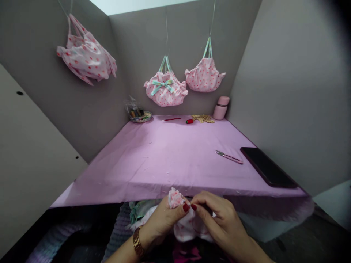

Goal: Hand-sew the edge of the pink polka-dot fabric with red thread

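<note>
My left hand (164, 217), with a watch on its wrist, is closed on a gathered bunch of pink and white cloth (176, 199). A ruffled edge stands up between its thumb and fingers. My right hand (219, 215) is pinched, thumb against forefinger, close to the left thumb tip. From this pinch a thin dark red sewing thread (193, 223) hangs in a loop over the cloth below; any needle is too small to make out. More of the cloth, with a green tie (135, 212), lies over the lap.
Thread snips (229, 157) and a dark phone or tablet (267, 166) lie on the right of the pink-covered table (170, 153). Behind are a red thread spool (189, 121), a red pencil (172, 119), a woven mat (203, 118), a pink flask (221, 108) and a basket (142, 118). Spotted garments (167, 91) hang above.
</note>
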Demonstrator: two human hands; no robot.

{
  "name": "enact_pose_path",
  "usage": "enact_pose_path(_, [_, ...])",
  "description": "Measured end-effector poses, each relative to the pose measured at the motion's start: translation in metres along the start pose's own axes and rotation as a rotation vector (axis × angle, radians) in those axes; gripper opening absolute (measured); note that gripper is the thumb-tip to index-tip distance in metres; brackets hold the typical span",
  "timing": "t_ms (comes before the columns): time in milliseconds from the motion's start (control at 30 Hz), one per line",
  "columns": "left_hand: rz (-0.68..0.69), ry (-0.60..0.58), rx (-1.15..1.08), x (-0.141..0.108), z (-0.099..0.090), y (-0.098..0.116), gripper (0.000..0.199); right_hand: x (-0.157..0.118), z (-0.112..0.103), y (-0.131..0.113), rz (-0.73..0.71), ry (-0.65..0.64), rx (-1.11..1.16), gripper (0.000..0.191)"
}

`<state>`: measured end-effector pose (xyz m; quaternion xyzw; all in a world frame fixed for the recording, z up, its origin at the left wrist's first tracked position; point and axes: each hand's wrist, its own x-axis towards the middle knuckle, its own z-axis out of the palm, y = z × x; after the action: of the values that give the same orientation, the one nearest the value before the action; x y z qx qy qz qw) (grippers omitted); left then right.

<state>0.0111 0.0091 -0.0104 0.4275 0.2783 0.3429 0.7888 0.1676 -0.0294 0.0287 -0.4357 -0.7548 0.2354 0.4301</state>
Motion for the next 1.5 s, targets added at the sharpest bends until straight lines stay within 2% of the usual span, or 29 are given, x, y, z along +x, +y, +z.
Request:
enact_pose_path(300, [-0.021,0.020,0.063,-0.004,0.003,0.003,0.033,0.001,-0.005,0.000,-0.070,-0.015,-0.019,0.014])
enact_pose_path(433, [-0.003,0.076,-0.003,-0.002,0.001,0.002,0.041,0.000,-0.006,0.001,-0.075,-0.099,-0.054,0.016])
enact_pose_path(500, [0.008,0.088,-0.038,-0.001,0.000,0.002,0.041,-0.003,-0.006,0.002,-0.047,-0.131,-0.038,0.017])
enact_pose_path(567, [0.020,0.084,-0.031,0.000,0.000,0.003,0.035,-0.005,-0.005,0.003,0.014,-0.107,0.009,0.018])
enact_pose_path(700, [0.032,0.095,-0.024,0.000,0.003,0.006,0.023,-0.008,-0.002,0.010,0.180,0.060,0.022,0.014])
enact_pose_path(733, [0.031,0.095,-0.034,0.000,0.004,0.007,0.022,-0.007,-0.002,0.013,0.207,0.086,-0.007,0.018])
enact_pose_path(800, [0.030,0.103,-0.025,0.001,0.004,0.008,0.022,-0.005,-0.002,0.016,0.229,0.075,-0.075,0.029])
enact_pose_path(833, [0.032,0.115,0.002,0.001,0.004,0.008,0.021,-0.004,-0.002,0.017,0.227,0.042,-0.098,0.026])
enact_pose_path(900, [0.048,0.154,0.098,0.001,0.002,0.008,0.021,-0.002,-0.002,0.018,0.204,-0.005,-0.122,0.012])
enact_pose_path(967, [0.081,0.195,0.206,0.001,-0.001,0.007,0.022,-0.003,-0.001,0.019,0.129,0.014,-0.153,0.018])
enact_pose_path(1067, [0.150,0.245,0.369,-0.001,-0.004,0.007,0.022,-0.007,0.004,0.024,-0.075,0.132,-0.272,0.018])
enact_pose_path(1133, [0.204,0.272,0.476,-0.003,-0.004,0.008,0.022,-0.009,0.006,0.029,-0.151,0.203,-0.325,0.016])
enact_pose_path(1200, [0.251,0.295,0.558,-0.005,-0.004,0.009,0.022,-0.009,0.006,0.031,-0.064,0.219,-0.322,0.022])
enact_pose_path(1267, [0.283,0.297,0.613,-0.007,-0.004,0.010,0.021,-0.007,0.002,0.031,0.102,0.148,-0.294,0.037])
enact_pose_path(1300, [0.291,0.293,0.635,-0.007,-0.004,0.010,0.021,-0.005,0.000,0.030,0.170,0.087,-0.282,0.037])
enact_pose_path(1367, [0.304,0.279,0.671,-0.007,-0.005,0.010,0.021,-0.002,-0.004,0.027,0.254,-0.021,-0.272,0.016])
enact_pose_path(1400, [0.314,0.277,0.681,-0.007,-0.005,0.010,0.021,-0.001,-0.006,0.026,0.272,-0.041,-0.269,0.005])
enact_pose_path(1467, [0.342,0.287,0.693,-0.006,-0.007,0.008,0.020,-0.002,-0.008,0.026,0.240,-0.008,-0.263,0.009])
enact_pose_path(1500, [0.357,0.297,0.695,-0.006,-0.007,0.008,0.019,-0.004,-0.008,0.026,0.172,0.047,-0.266,0.011])
